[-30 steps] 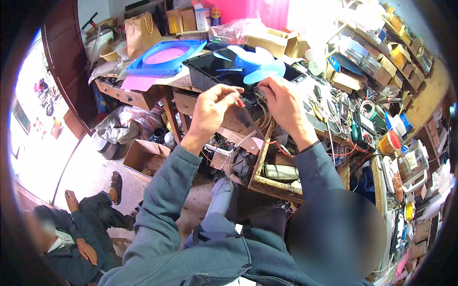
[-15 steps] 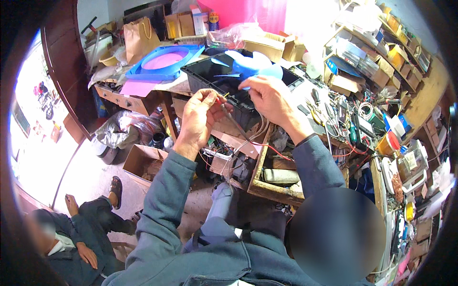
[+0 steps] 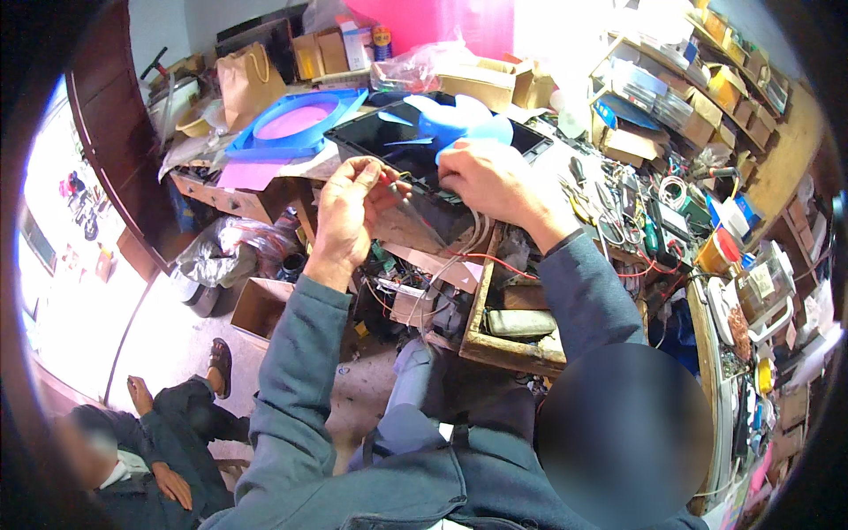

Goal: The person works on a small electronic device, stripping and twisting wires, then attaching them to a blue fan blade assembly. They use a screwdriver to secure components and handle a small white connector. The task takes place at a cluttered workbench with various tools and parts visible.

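Currently, the items stand as follows. Your left hand [image 3: 349, 208]: thumb and forefinger nearly closed in a pinch, other fingers loosely parted; a small red piece shows at the fingers, too small to make out fully. Your right hand [image 3: 499, 181]: fingers curled, back upward, at the near side of the bin [image 3: 353, 140]; fingertips hidden, so you cannot tell what, if anything, they grip.

Red lead [image 3: 499, 261], one: a blurred thin end slants from your left hand toward the drawer [image 3: 512, 351]; the wire then runs right across the drawer to the bench. White cables [image 3: 477, 231]: hanging just below your right hand.

Fan blade [image 3: 459, 122], blue: resting over the bin, just beyond your right hand. Blue frame [image 3: 274, 148]: far left, beside the bin.

Changes: a second ago your fingertips nearly met, both pinched; now your left hand sits farther left, clearly apart from the right, its fingers more spread. Your right hand has shifted left and curled over. Fan blade and bin keep their arrangement.
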Action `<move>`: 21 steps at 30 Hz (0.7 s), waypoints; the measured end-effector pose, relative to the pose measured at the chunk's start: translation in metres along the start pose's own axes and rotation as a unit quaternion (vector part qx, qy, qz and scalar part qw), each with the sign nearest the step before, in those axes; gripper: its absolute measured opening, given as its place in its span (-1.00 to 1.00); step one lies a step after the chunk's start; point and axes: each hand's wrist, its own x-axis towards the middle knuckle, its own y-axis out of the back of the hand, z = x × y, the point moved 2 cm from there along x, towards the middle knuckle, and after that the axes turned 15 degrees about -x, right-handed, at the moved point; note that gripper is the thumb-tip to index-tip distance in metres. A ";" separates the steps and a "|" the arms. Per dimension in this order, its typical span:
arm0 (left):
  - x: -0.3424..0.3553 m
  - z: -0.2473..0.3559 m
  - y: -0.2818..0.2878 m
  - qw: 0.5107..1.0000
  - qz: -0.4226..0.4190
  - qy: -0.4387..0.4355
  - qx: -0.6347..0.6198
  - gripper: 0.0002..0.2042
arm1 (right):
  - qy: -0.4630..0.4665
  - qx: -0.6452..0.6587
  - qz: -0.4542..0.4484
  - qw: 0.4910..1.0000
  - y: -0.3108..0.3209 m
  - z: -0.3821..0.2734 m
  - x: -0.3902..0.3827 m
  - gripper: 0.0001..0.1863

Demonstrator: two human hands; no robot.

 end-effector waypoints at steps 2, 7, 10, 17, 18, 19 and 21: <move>-0.001 -0.003 -0.003 1.000 0.003 0.002 -0.002 -0.88 | -0.046 -0.008 0.034 0.998 -0.007 0.004 0.001 -0.88; -0.004 -0.001 0.000 1.000 0.013 0.013 0.000 -0.90 | -0.074 0.058 0.058 0.994 -0.016 0.011 0.005 -0.87; -0.005 -0.003 0.003 1.000 0.018 0.007 0.004 -0.88 | -0.017 0.109 0.010 0.994 -0.013 0.012 0.004 -0.78; -0.006 -0.001 -0.012 0.999 0.003 0.020 0.034 -0.84 | -0.008 0.030 -0.028 0.999 0.013 0.002 -0.017 -0.75; -0.005 -0.002 -0.015 0.999 -0.014 0.017 0.028 -0.84 | -0.023 -0.005 -0.041 0.999 0.017 0.000 -0.017 -0.72; -0.003 -0.003 -0.016 0.999 -0.020 0.011 0.034 -0.84 | -0.009 -0.029 -0.029 0.999 0.018 -0.005 -0.014 -0.77; -0.003 -0.002 -0.021 0.999 -0.019 0.015 0.038 -0.83 | 0.009 -0.064 -0.008 0.998 0.016 -0.012 -0.008 -0.84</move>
